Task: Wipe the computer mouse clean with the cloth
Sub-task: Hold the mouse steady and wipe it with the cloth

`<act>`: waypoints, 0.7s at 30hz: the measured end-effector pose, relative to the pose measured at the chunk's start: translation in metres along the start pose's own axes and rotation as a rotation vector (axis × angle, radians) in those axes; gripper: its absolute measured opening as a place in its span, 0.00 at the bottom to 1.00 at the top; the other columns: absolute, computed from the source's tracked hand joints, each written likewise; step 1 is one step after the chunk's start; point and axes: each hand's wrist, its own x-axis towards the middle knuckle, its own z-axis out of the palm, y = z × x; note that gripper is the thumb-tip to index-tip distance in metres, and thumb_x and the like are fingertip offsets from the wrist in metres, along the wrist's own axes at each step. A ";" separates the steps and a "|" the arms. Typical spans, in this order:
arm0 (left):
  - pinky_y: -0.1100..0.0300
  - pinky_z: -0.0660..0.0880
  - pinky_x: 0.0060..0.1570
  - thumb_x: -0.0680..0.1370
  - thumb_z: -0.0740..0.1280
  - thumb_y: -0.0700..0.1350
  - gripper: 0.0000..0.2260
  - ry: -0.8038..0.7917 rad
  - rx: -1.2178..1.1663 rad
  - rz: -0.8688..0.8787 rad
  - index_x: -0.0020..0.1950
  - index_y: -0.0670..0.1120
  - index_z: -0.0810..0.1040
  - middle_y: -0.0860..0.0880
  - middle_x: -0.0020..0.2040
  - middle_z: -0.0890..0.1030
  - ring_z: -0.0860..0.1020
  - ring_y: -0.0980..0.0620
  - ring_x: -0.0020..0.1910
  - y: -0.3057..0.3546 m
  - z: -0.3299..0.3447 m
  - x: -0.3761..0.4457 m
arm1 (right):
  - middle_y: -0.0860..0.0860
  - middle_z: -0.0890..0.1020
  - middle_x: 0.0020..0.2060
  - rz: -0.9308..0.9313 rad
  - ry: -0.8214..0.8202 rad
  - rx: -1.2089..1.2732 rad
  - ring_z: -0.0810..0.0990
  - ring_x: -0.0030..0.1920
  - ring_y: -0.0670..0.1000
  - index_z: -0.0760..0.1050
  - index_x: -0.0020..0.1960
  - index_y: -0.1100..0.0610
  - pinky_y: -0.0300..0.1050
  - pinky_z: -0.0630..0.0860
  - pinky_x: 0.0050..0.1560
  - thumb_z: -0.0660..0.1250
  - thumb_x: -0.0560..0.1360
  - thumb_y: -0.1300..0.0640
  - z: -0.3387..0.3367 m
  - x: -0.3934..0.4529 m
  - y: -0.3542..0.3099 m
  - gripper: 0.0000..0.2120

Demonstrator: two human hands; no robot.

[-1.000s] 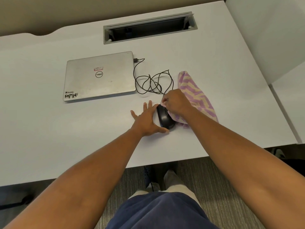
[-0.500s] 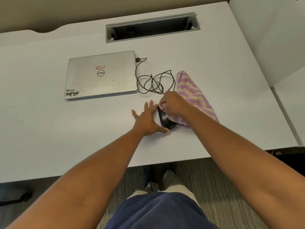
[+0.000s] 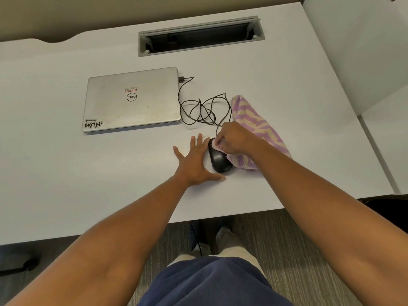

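Reading "DELL" and a "WMN" sticker on the closed silver laptop [image 3: 132,99] | black corded mouse [image 3: 218,161] on white bench [image 3: 66,173] | right hand [image 3: 234,139] fingers clamped on striped purple-cream cloth [image 3: 256,122], pressing mouse's front | left hand [image 3: 195,162] fingers spread flat, beside mouse

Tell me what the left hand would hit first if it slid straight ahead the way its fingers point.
Probably the tangled mouse cable. The left hand lies flat on the desk beside the mouse, fingers aimed up and slightly right toward those loops. The laptop sits left of that line.
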 end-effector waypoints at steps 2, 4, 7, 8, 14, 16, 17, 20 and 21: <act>0.30 0.29 0.68 0.61 0.72 0.74 0.60 0.004 -0.006 -0.001 0.81 0.55 0.44 0.50 0.82 0.40 0.36 0.51 0.80 0.001 0.001 -0.001 | 0.51 0.80 0.53 -0.002 0.000 -0.017 0.79 0.51 0.51 0.84 0.54 0.56 0.36 0.69 0.45 0.68 0.73 0.64 0.000 -0.001 -0.001 0.11; 0.30 0.29 0.68 0.61 0.72 0.75 0.59 0.016 -0.013 0.003 0.81 0.55 0.44 0.49 0.82 0.41 0.36 0.51 0.80 0.002 0.002 -0.001 | 0.50 0.78 0.49 -0.001 0.002 -0.038 0.78 0.49 0.49 0.84 0.53 0.56 0.38 0.69 0.44 0.68 0.72 0.64 0.001 -0.002 -0.002 0.12; 0.30 0.30 0.68 0.62 0.72 0.74 0.58 0.034 -0.037 0.009 0.81 0.55 0.45 0.49 0.82 0.42 0.36 0.52 0.80 0.000 0.003 0.000 | 0.46 0.74 0.41 -0.064 -0.005 -0.057 0.79 0.49 0.51 0.85 0.50 0.55 0.42 0.73 0.42 0.67 0.71 0.65 0.002 -0.005 -0.001 0.12; 0.30 0.30 0.68 0.62 0.72 0.74 0.58 0.035 -0.035 0.009 0.81 0.55 0.46 0.49 0.82 0.42 0.36 0.52 0.80 0.000 0.004 0.000 | 0.44 0.73 0.38 -0.094 -0.026 -0.046 0.80 0.49 0.51 0.85 0.50 0.55 0.43 0.75 0.44 0.67 0.71 0.66 0.000 -0.007 -0.001 0.12; 0.31 0.29 0.69 0.62 0.72 0.74 0.58 0.026 -0.022 0.011 0.82 0.54 0.45 0.50 0.82 0.41 0.35 0.52 0.79 -0.003 0.004 0.001 | 0.39 0.73 0.40 -0.225 -0.303 -0.125 0.74 0.48 0.44 0.85 0.50 0.54 0.40 0.74 0.49 0.72 0.71 0.64 -0.014 -0.017 0.001 0.11; 0.31 0.29 0.69 0.62 0.72 0.74 0.58 0.021 -0.020 0.008 0.82 0.54 0.46 0.50 0.82 0.41 0.36 0.52 0.79 -0.002 0.004 0.002 | 0.38 0.71 0.39 -0.190 -0.358 -0.172 0.74 0.49 0.45 0.86 0.49 0.53 0.40 0.74 0.48 0.72 0.70 0.64 -0.017 -0.017 0.005 0.11; 0.31 0.29 0.69 0.62 0.72 0.74 0.58 0.019 -0.019 0.006 0.82 0.54 0.46 0.50 0.82 0.41 0.36 0.52 0.80 -0.001 0.003 0.002 | 0.38 0.71 0.39 -0.172 -0.356 -0.174 0.75 0.49 0.46 0.86 0.49 0.53 0.40 0.74 0.47 0.72 0.70 0.65 -0.018 -0.018 0.007 0.11; 0.31 0.29 0.69 0.62 0.72 0.74 0.58 0.020 -0.011 0.004 0.82 0.54 0.46 0.50 0.82 0.41 0.35 0.52 0.79 -0.002 0.003 0.002 | 0.38 0.70 0.36 -0.196 -0.224 -0.123 0.76 0.50 0.47 0.85 0.51 0.55 0.29 0.67 0.40 0.70 0.72 0.63 -0.016 -0.017 0.005 0.10; 0.31 0.29 0.69 0.62 0.72 0.74 0.58 0.023 -0.011 0.004 0.82 0.54 0.46 0.50 0.82 0.41 0.35 0.52 0.79 -0.003 0.004 0.002 | 0.38 0.69 0.35 -0.216 -0.177 -0.103 0.77 0.50 0.48 0.84 0.52 0.56 0.27 0.65 0.39 0.69 0.73 0.62 -0.013 -0.018 0.002 0.10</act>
